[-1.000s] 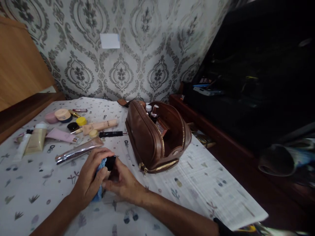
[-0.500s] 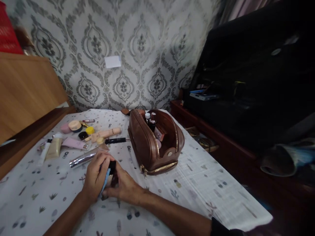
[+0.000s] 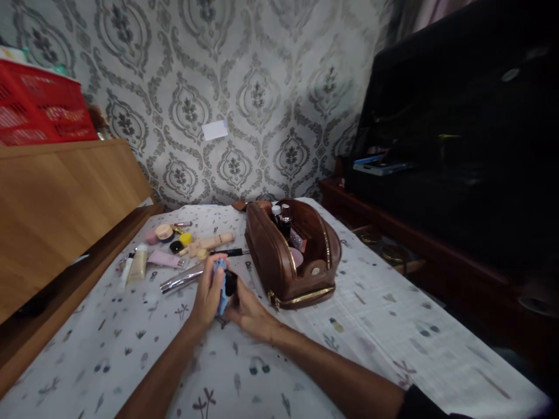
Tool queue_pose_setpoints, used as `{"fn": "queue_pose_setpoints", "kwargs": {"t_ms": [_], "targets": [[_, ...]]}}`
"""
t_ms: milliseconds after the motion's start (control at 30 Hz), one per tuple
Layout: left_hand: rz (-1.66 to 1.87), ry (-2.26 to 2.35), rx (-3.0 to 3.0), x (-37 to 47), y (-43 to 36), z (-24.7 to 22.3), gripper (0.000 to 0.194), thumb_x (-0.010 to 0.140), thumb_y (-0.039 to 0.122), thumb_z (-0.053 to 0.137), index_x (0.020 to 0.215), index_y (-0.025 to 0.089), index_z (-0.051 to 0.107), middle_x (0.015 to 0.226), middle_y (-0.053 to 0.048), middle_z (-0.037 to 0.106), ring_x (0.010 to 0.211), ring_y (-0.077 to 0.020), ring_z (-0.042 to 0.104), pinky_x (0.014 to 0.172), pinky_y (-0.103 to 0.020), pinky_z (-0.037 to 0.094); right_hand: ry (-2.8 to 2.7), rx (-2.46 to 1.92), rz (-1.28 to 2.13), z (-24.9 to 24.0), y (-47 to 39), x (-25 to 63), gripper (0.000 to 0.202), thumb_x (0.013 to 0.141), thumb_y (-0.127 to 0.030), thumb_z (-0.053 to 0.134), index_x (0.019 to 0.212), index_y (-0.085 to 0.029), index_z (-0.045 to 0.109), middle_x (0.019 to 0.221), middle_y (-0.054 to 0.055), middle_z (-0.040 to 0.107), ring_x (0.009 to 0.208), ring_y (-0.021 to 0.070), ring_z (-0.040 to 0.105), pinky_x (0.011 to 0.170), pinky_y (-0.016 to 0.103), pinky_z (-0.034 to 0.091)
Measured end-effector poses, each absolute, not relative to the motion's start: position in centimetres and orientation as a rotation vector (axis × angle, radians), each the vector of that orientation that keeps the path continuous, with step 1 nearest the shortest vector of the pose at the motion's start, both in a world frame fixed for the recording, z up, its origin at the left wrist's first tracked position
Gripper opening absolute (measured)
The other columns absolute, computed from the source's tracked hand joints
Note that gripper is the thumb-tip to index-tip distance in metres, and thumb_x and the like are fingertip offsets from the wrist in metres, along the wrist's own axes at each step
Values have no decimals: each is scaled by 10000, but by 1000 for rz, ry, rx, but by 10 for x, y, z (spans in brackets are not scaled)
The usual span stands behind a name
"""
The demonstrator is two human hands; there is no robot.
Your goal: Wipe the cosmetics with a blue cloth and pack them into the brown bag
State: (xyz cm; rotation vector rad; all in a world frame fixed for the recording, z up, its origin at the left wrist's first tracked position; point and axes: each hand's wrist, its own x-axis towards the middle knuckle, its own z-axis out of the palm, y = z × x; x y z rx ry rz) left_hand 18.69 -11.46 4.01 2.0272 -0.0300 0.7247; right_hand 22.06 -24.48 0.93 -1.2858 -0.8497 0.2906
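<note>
My left hand (image 3: 204, 298) is closed on a crumpled light-blue cloth (image 3: 223, 293), pressing it to the side of a small black-capped bottle (image 3: 231, 283). Fingers of my right hand (image 3: 255, 316) grip that bottle from the other side; most of its body is hidden between the hands. Just right of them stands a brown makeup bag (image 3: 267, 256), unzipped, with several bottles (image 3: 285, 218) and a glittery box (image 3: 297, 240) inside. A shiny silver tube (image 3: 180, 279) lies left of my hands, and a slim black tube (image 3: 227, 252) lies behind them.
Several cosmetics lie at the left, among them a pink tube (image 3: 163, 258), a beige tube (image 3: 138, 263), a peach tube (image 3: 216, 241) and a yellow-lidded jar (image 3: 186, 238). A wooden headboard (image 3: 74, 186) with a red basket (image 3: 48, 105) borders the left. A dark screen (image 3: 458, 134) stands right.
The view has shifted, so everything sits farther right in the picture. The bottle has turned in my hands, its black cap now facing more toward the right, and more of the blue cloth shows.
</note>
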Motion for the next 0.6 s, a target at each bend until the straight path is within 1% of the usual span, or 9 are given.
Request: {"fn": "queue_pose_setpoints", "kwargs": {"t_ms": [100,167,200,267,367,467,600], "targets": [[649,-82,2039,182,-113,29,412,981,496,403,1308,252,457,1314,-81,547,1224,-217,517,1055,-373,396,-885,-1379,319,4,-245,225,686,725,-163,621,1388,-215,455,1168,60,615,1037,252,568,942,408,464],[601,-146,2070,181,-109,26,461,961,460,478,1366,250,414,1385,-88,497,1292,-230,465,1093,-383,361,-888,-1378,327,1,-243,228,700,719,-153,611,1395,-207,437,1189,63,609,1057,247,559,952,409,457],[589,-188,2092,181,-106,26,476,946,441,515,1368,244,420,1383,-91,497,1295,-237,460,1093,-386,358,-894,-1360,326,0,-243,228,692,720,-155,611,1389,-204,440,1197,63,607,1072,244,554,966,411,449],[590,-261,2142,183,-103,26,437,920,404,565,1314,231,487,1307,-89,547,1237,-241,498,1060,-386,379,-914,-1311,337,0,-241,230,643,725,-172,612,1352,-198,473,1191,60,607,1062,235,554,973,408,447],[645,-285,2196,186,-101,29,298,894,356,594,1158,219,587,1095,-63,625,1054,-223,570,952,-366,427,-930,-1259,367,2,-240,230,534,730,-196,615,1259,-195,540,1143,49,616,1010,222,557,960,399,454],[721,-257,2208,187,-103,30,223,875,332,601,1062,210,603,980,-47,633,937,-205,583,858,-338,447,-926,-1264,397,4,-240,229,445,753,-235,628,1191,-190,567,1085,45,620,1008,224,558,946,388,457],[790,-182,2201,187,-103,29,183,874,328,592,1010,206,583,955,-48,625,922,-203,583,842,-331,454,-913,-1299,419,4,-241,228,440,821,-322,630,1231,-188,545,1070,51,618,1029,228,564,966,400,453]]}}
